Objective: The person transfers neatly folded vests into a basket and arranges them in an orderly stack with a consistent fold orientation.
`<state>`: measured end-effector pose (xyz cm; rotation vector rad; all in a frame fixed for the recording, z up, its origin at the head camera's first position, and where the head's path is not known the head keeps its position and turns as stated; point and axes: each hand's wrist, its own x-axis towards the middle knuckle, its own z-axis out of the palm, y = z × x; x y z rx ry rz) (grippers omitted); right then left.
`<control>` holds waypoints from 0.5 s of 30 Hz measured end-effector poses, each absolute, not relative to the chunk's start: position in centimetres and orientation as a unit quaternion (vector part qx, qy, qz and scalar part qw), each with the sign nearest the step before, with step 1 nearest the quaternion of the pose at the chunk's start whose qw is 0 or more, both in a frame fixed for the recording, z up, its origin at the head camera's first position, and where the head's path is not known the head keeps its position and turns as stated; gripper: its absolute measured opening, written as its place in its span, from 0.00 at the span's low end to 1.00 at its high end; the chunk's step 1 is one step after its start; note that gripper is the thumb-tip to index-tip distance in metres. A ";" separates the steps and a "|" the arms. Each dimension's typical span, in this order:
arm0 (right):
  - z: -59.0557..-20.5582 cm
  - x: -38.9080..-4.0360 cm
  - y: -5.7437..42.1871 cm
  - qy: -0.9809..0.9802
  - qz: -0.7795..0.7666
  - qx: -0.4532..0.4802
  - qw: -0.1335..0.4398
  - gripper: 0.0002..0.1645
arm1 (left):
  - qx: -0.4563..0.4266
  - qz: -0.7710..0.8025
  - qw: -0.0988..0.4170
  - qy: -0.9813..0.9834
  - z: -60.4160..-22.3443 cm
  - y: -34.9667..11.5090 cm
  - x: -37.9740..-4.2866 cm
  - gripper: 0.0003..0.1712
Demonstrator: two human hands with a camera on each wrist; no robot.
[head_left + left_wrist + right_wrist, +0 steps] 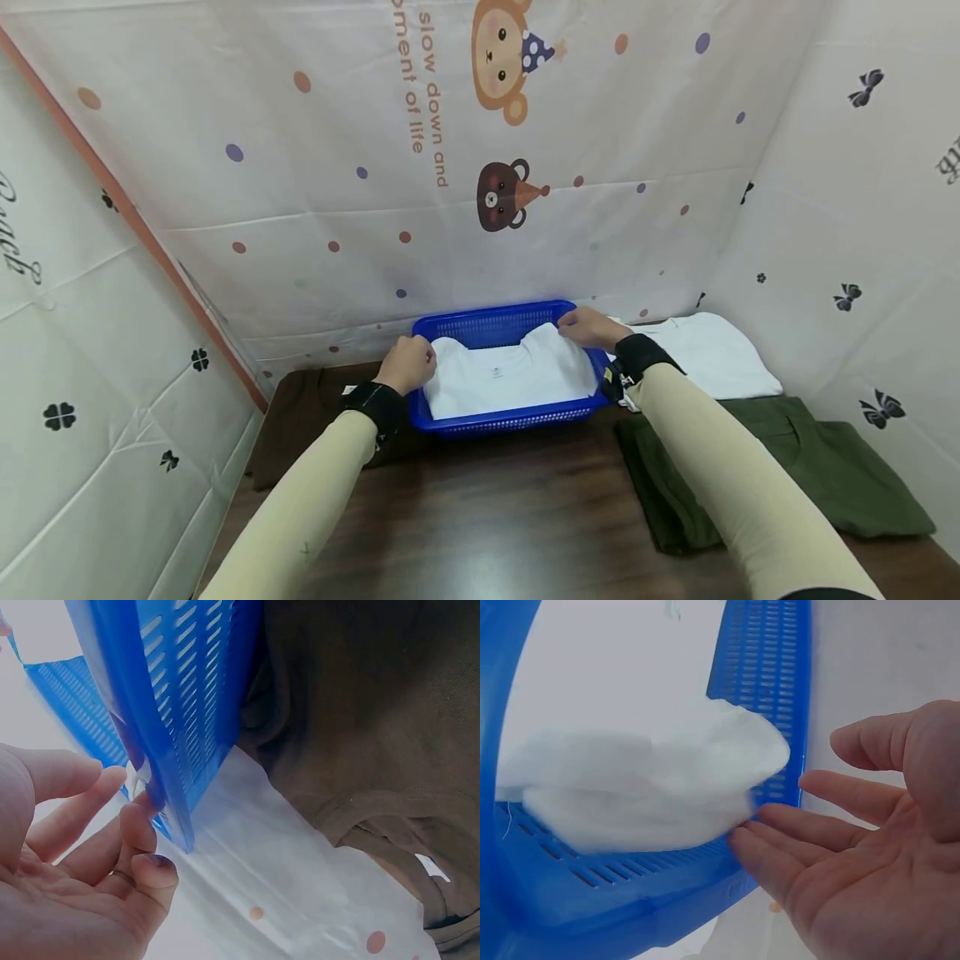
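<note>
A white folded T-shirt (517, 377) lies in a blue plastic basket (517, 419), its neckline toward the back. My left hand (407, 364) is at the basket's left rim. In the left wrist view its loosely bent fingers (139, 829) are right at the blue rim, and the thumb stands off it. At the right end, my right hand (588, 327) is beside the shirt's shoulder. The right wrist view shows its fingers (817, 829) nearly straight, tips close to the white cloth's edge, thumb apart.
A dark brown garment (300, 417) lies left of the basket. To the right are another white garment (712, 354) and a folded dark green garment (817, 475). A printed white curtain (337, 275) hangs right behind the basket. The brown wood tabletop (480, 517) extends in front.
</note>
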<state>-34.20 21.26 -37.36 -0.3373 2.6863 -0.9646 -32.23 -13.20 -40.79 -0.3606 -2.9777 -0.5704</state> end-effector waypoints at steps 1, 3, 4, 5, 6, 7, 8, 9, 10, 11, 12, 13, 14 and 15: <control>-37.3 -34.2 21.3 0.924 -0.340 -0.113 0.132 0.29 | -0.123 -0.185 0.052 -0.974 -40.8 -13.3 -32.2 0.10; -37.3 -34.1 21.4 0.921 -0.352 -0.109 0.130 0.29 | -0.133 -0.181 0.068 -0.972 -40.8 -13.4 -32.1 0.10; -37.3 -34.1 21.5 0.919 -0.357 -0.105 0.129 0.29 | -0.140 -0.178 0.078 -0.971 -40.8 -13.5 -32.1 0.10; -37.4 -34.1 21.5 0.919 -0.359 -0.107 0.122 0.29 | -0.146 -0.175 0.087 -0.970 -40.8 -13.6 -32.0 0.10; -37.4 -34.1 21.5 0.918 -0.363 -0.110 0.116 0.30 | -0.154 -0.171 0.099 -0.968 -40.8 -13.7 -32.0 0.10; -37.4 -34.1 21.5 0.915 -0.371 -0.113 0.111 0.31 | -0.163 -0.168 0.113 -0.966 -40.8 -13.8 -31.9 0.10; -37.4 -34.1 21.5 0.914 -0.376 -0.115 0.103 0.32 | -0.170 -0.165 0.126 -0.963 -40.9 -13.9 -31.8 0.10; -37.5 -34.1 21.6 0.912 -0.382 -0.118 0.092 0.34 | -0.175 -0.163 0.137 -0.961 -40.9 -14.0 -31.8 0.10; -37.6 -34.1 21.7 0.911 -0.387 -0.122 0.079 0.36 | -0.180 -0.160 0.148 -0.959 -41.0 -14.1 -31.7 0.10; -37.6 -34.0 21.8 0.910 -0.389 -0.127 0.062 0.38 | -0.184 -0.158 0.156 -0.958 -41.1 -14.2 -31.7 0.11; -37.6 -33.9 22.0 0.908 -0.396 -0.129 0.046 0.40 | -0.187 -0.155 0.162 -0.956 -41.2 -14.3 -31.7 0.13; -37.7 -33.8 22.2 0.909 -0.395 -0.130 0.026 0.41 | -0.190 -0.155 0.168 -0.955 -41.3 -14.4 -31.7 0.15; -37.9 -33.7 22.5 0.911 -0.389 -0.134 0.004 0.43 | -0.190 -0.157 0.170 -0.954 -41.4 -14.5 -31.7 0.17; -38.0 -33.5 22.7 0.914 -0.381 -0.139 -0.020 0.44 | -0.191 -0.160 0.171 -0.953 -41.5 -14.7 -31.6 0.20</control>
